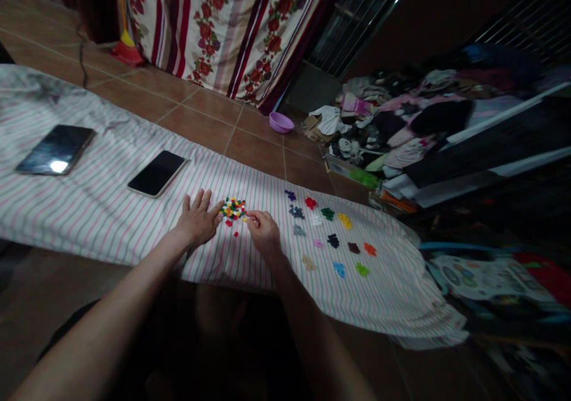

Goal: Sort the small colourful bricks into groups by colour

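A mixed pile of small coloured pieces (234,209) lies on the striped cloth (241,258), with a few red ones just below it. My left hand (197,219) rests flat at the pile's left edge, fingers spread. At the right edge, my right hand (264,229) has its thumb and forefinger pinched together; whatever is between them is too small to make out. Farther right, pieces sit in small groups by colour, among them red (310,203), yellow (345,221), black (333,240), orange (370,249), blue (339,269) and lime green (361,269).
A phone (157,174) and a tablet-like device (56,149) lie on the cloth to the left. Beyond the cloth's far edge, a purple bowl (281,122) stands on the tiled floor. Heaped clothes (401,121) fill the back right.
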`<state>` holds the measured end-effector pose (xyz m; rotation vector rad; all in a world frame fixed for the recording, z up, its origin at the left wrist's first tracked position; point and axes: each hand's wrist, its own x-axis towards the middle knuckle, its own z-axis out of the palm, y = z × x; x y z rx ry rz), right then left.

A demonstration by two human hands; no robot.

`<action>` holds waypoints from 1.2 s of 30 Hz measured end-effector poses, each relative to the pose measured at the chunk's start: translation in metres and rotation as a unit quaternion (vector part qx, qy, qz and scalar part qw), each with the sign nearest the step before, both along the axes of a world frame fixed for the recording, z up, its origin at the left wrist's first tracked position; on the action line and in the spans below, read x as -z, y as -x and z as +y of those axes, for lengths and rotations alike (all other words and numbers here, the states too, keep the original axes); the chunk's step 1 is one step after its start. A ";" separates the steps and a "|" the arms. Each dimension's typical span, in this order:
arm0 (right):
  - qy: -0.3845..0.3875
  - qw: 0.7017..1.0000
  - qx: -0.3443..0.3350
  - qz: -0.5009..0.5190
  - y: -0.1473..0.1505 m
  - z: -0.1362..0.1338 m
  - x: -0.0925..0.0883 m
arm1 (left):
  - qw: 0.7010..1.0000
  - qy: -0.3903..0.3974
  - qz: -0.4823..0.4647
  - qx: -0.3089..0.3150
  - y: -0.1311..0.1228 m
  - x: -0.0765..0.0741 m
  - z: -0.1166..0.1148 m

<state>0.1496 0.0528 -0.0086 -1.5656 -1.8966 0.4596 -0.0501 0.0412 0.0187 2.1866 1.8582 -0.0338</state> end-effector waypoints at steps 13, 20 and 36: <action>0.013 0.997 0.011 -0.079 0.024 0.043 -0.014 | 1.000 0.008 -0.010 0.012 -0.001 -0.001 0.006; 0.007 0.999 0.004 -0.053 0.029 0.044 -0.016 | 1.000 -0.001 -0.022 0.017 0.001 0.000 0.007; -0.002 0.998 0.042 0.048 0.000 0.037 -0.011 | 1.000 0.002 0.005 0.016 0.002 0.002 0.007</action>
